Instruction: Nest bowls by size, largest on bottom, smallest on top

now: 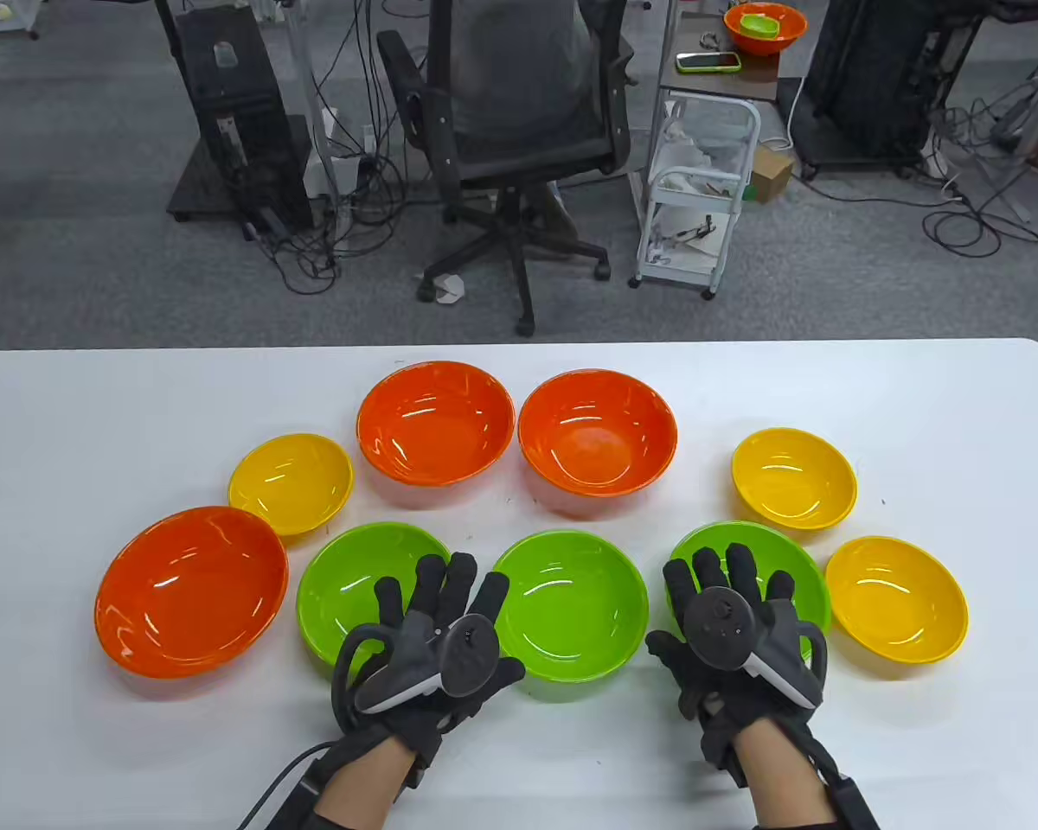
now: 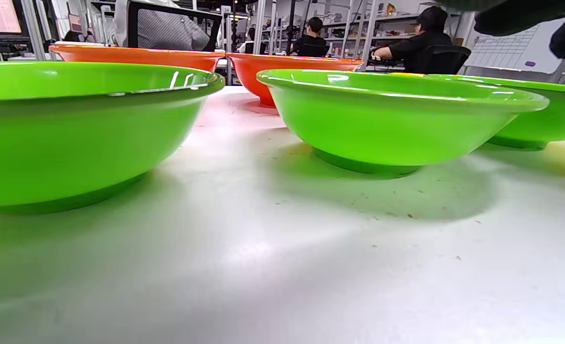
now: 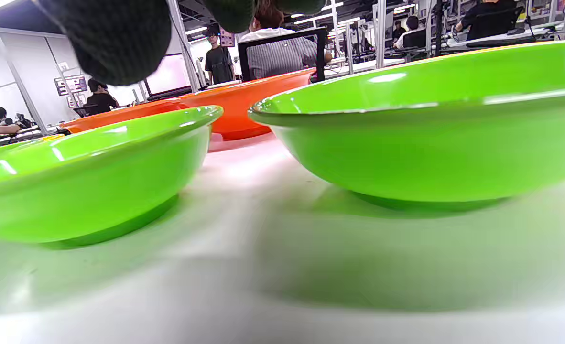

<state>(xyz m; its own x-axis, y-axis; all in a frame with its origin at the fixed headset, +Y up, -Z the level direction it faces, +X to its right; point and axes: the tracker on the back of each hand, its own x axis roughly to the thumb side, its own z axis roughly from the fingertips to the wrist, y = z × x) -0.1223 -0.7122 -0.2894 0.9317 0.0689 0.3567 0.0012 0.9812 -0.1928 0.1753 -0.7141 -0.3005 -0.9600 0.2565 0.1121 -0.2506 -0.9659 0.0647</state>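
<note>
Left hand (image 1: 428,644): fingers spread, holding nothing, hovering over the gap between the left green bowl (image 1: 372,592) and the middle green bowl (image 1: 571,605).
Right hand (image 1: 731,631): also spread wide with nothing in it, over the near edge of the right green bowl (image 1: 748,553). Pretty hard to say if the fingertips actually touch the rim.
Green bowls: three in a row along the front, none nested.
Orange bowls: two side by side at the back, back left orange bowl (image 1: 437,422) and back right orange bowl (image 1: 597,432), nearly touching. The front orange bowl (image 1: 192,590) sits at the far left and looks like the biggest one.
Yellow bowls: the smallest. The left yellow bowl (image 1: 291,482) is tucked between the orange ones on the left; the back yellow bowl (image 1: 793,477) and front yellow bowl (image 1: 896,599) are off to the right.
Table (image 1: 519,761): white, every bowl upright on it and sitting on its own.
Wrist views: low angle, green bowls up close, orange ones behind them.
</note>
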